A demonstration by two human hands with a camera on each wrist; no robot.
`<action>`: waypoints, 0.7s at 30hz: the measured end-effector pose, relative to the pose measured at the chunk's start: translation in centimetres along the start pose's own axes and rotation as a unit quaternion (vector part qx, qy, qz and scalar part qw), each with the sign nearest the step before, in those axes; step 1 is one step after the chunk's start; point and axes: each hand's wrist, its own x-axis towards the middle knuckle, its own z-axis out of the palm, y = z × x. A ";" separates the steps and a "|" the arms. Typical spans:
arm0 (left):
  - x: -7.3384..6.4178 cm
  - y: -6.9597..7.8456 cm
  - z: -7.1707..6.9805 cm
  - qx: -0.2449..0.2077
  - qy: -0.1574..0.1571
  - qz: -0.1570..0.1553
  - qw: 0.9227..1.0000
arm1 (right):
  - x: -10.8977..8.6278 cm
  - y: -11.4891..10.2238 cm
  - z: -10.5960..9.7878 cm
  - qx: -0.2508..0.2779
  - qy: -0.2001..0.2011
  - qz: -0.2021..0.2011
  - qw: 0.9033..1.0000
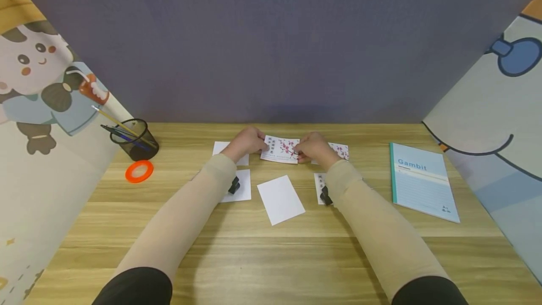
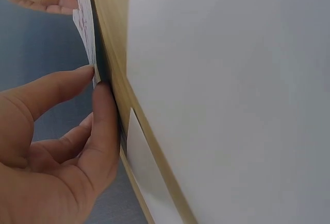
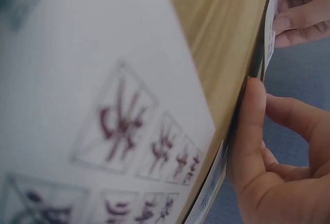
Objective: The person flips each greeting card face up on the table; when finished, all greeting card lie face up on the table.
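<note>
Both hands hold one card (image 1: 279, 149), printed with pink blossoms and dark characters, near the back of the table. My left hand (image 1: 249, 142) pinches its left end between thumb and finger, as the left wrist view shows up close. At the opposite end, thumb and finger of my right hand (image 1: 314, 147) pinch the edge. A plain white card (image 1: 221, 147) lies partly under the left hand, and another blossom card (image 1: 340, 150) lies beside the right hand. Below the held card, a blank white card (image 1: 281, 200) rests at a slant.
Under the left forearm lies a white card (image 1: 243, 186); under the right, a card with characters (image 1: 319, 187). A mesh pen cup (image 1: 146, 142) and an orange tape roll (image 1: 139, 171) stand at the left. On the right is a light blue notebook (image 1: 423, 187).
</note>
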 end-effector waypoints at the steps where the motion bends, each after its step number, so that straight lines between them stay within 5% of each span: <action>1: 0.0 0.0 0.0 0.011 0.001 0.001 1.000 | 0.0 0.0 0.0 -0.005 0.001 0.000 1.000; 13: -0.7 0.5 0.2 0.089 0.022 0.017 0.996 | -0.8 -0.4 0.1 -0.039 -0.003 -0.001 0.999; 21: -1.2 0.7 0.3 0.100 0.022 0.022 0.994 | -0.6 -0.3 0.1 -0.074 0.003 -0.006 0.997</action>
